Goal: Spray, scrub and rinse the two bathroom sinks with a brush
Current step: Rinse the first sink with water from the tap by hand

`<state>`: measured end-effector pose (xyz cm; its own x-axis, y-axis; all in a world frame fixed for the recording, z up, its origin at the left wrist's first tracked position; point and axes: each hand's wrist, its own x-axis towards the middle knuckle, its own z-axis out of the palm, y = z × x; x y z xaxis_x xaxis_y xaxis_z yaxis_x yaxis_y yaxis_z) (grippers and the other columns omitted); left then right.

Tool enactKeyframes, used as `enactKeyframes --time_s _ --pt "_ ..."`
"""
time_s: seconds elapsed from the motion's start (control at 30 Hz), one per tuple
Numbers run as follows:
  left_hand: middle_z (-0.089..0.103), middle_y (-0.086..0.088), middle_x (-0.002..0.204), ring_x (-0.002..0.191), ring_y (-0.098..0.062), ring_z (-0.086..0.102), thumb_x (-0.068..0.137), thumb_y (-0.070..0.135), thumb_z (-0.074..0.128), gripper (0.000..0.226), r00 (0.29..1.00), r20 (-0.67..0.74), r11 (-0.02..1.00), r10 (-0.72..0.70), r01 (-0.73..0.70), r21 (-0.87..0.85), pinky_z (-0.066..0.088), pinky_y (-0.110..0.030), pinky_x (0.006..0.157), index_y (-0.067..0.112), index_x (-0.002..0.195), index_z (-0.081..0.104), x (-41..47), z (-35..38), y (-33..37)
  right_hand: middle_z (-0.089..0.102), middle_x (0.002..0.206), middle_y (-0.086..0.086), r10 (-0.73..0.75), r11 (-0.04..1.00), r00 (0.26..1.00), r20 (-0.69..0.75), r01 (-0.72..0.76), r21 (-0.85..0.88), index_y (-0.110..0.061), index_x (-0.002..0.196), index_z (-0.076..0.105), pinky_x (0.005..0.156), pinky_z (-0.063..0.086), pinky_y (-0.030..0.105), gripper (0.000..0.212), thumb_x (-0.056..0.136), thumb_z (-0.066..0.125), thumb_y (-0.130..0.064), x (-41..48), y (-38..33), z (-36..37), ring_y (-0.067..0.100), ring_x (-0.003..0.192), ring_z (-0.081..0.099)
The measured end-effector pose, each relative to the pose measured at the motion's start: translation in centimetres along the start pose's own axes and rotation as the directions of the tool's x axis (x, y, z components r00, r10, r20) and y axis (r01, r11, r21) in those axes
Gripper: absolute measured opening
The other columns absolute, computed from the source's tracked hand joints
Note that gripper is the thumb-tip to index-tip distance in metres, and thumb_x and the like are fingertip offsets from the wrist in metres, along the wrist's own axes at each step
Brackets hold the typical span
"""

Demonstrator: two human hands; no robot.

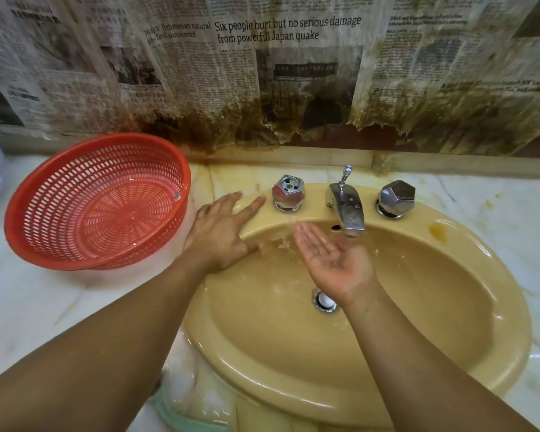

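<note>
Stained, torn newspaper (287,57) covers the wall across the top of the view, from ten o'clock round to two o'clock, its lower edge brown and ragged. Below it a pale marble counter (28,307) runs the full width. Set into the counter, from the centre out toward four o'clock, is the mustard-yellow oval sink (418,322), its bowl wet and glossy. A red perforated plastic basket (60,213) stands tilted on the counter at nine o'clock of the sink, just beside its rim. Both bare forearms reach in from six o'clock. The left hand (222,232) lies palm down on the sink's rim at ten o'clock, fingers straight and spread, holding nothing; its forefinger points toward the left tap handle (288,193). The right hand (334,260) hovers over the bowl, palm up and slightly cupped, fingers straight and together, holding nothing, just under the spout, where a blurred stream of water falls. The chrome faucet (346,210) stands at the sink's twelve o'clock, with the left handle at eleven o'clock and the right tap handle (396,198) at one o'clock, both faceted chrome. The drain (325,301) sits at the bowl's centre, partly hidden by the right wrist. A small orange-brown stain (437,232) marks the rim at two o'clock.
</note>
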<state>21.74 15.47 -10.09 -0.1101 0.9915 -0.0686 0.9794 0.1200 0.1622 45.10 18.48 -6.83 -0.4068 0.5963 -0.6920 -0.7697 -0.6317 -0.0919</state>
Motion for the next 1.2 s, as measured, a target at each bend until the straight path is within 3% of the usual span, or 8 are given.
enactKeyframes --time_s 0.13,0.37,0.57,0.8,0.93,1.03,1.13,1.2 --pt "0.012 0.003 0.17 0.156 -0.021 0.011 0.085 0.075 0.057 0.095 1.0 -0.014 1.0 -0.016 0.015 -0.01 0.012 -0.045 0.126 0.057 0.157 -0.001 -0.2 0.0 0.1 0.064 0.124 0.028 -0.066 0.997 0.981 -0.182 0.074 0.038 0.006 0.138 0.049 0.101 0.052 0.05 0.044 0.112 0.032 -0.024 0.0 -1.6 -2.3 0.039 0.12 0.063" --pt "0.017 0.006 0.168 0.154 -0.02 0.018 0.085 0.073 0.06 0.095 0.998 -0.047 0.998 -0.051 0.049 -0.035 0.019 -0.044 0.123 0.054 0.158 0.003 -0.7 0.2 0.3 0.058 0.122 0.042 0.025 1.0 1.0 0.009 -0.025 -0.001 0.02 0.126 0.05 0.114 0.039 0.058 0.043 0.109 0.038 -0.017 -1.0 -0.7 1.5 0.055 0.129 0.049" --pt "0.01 0.0 0.169 0.154 -0.023 0.016 0.093 0.067 0.054 0.09 0.993 -0.055 0.994 -0.107 0.109 0.031 0.024 -0.046 0.119 0.046 0.161 -0.001 -2.4 0.7 0.7 0.066 0.109 0.022 -0.083 0.991 0.959 -0.272 0.051 -0.12 0.006 0.127 0.057 0.099 0.052 0.039 0.041 0.112 0.034 -0.024 -0.6 -0.6 -1.7 0.033 0.107 0.063" --pt "0.001 -0.007 0.171 0.153 -0.031 0.015 0.106 0.052 0.035 0.07 0.983 -0.057 0.977 -0.177 0.182 0.112 0.032 -0.051 0.112 0.035 0.163 -0.002 -4.6 1.1 1.7 0.064 0.126 0.022 -0.013 0.83 0.995 0.103 0.069 -0.554 0.007 0.129 0.057 0.11 0.046 0.042 0.035 0.11 0.039 -0.017 -0.5 5.5 4.4 0.033 0.122 0.06" --pt "-0.002 -0.008 0.172 0.154 -0.034 0.013 0.109 0.044 0.031 0.063 0.959 -0.055 0.958 -0.276 0.279 0.059 0.029 -0.052 0.115 0.031 0.164 0.002 -6.9 1.4 2.0 0.064 0.123 0.021 -0.1 0.715 0.991 0.089 0.133 -0.686 0.005 0.125 0.057 0.101 0.053 0.037 0.032 0.11 0.04 -0.016 -1.0 5.0 4.3 0.029 0.112 0.065" --pt "0.002 -0.01 0.172 0.156 -0.031 0.011 0.108 0.031 0.035 0.063 0.902 -0.091 0.906 -0.422 0.417 -0.075 0.026 -0.049 0.118 0.027 0.164 0.007 -9.8 2.1 2.7 0.066 0.117 0.025 -0.16 0.788 0.985 -0.061 0.09 -0.609 0.006 0.114 0.06 0.09 0.055 0.037 0.031 0.109 0.04 -0.018 -1.4 2.0 0.1 0.033 0.101 0.068" --pt "0.005 -0.012 0.171 0.156 -0.03 0.01 0.104 0.019 0.043 0.065 0.847 -0.12 0.846 -0.518 0.487 -0.217 0.027 -0.049 0.118 0.024 0.164 0.016 -11.8 2.8 3.6 0.064 0.119 0.026 -0.151 0.944 0.969 -0.197 0.082 -0.318 0.009 0.128 0.054 0.092 0.053 0.041 0.036 0.109 0.038 -0.017 -1.9 -1.6 -3.4 0.037 0.102 0.066" --pt "0.005 -0.013 0.171 0.156 -0.031 0.01 0.103 0.017 0.043 0.067 0.841 -0.123 0.84 -0.527 0.494 -0.225 0.022 -0.048 0.121 0.022 0.164 0.016 -11.9 3.0 3.7 0.065 0.117 0.024 -0.154 0.97 0.967 -0.201 0.109 -0.218 0.008 0.128 0.055 0.088 0.055 0.04 0.037 0.109 0.036 -0.018 -1.9 -3.0 -3.9 0.036 0.101 0.067"
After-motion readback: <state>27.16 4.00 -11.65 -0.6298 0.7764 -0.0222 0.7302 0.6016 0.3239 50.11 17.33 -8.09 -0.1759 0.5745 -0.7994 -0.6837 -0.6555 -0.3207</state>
